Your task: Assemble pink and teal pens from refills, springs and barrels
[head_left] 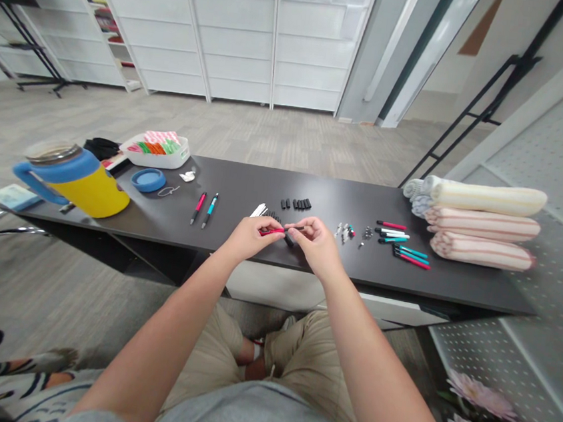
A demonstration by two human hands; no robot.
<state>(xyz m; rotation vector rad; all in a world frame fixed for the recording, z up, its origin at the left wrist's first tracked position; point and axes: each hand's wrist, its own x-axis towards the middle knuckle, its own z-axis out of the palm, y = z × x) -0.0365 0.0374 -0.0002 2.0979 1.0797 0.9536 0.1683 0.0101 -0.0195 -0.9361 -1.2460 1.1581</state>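
My left hand [255, 235] is closed round a red pen barrel [272, 232] held low over the front of the dark table. Fingers of my right hand [317, 243] pinch a thin black piece at the barrel's right end; whether the two are joined is too small to tell. Just beyond my hands lie several short black grips [302, 204] and a bundle of white sticks [259, 210]. Small metal and white pen parts [344, 232] are scattered right of my right hand. Two whole pens, one red [198, 208] and one blue [210, 210], lie to the left.
Red, white and teal barrels [410, 255] lie at the right, before rolled towels [486, 226]. On the left stand a yellow and blue jug [87, 187], its blue lid [148, 180] and a white basket [179, 157] of packets. The table's front edge [167, 243] runs just before my body.
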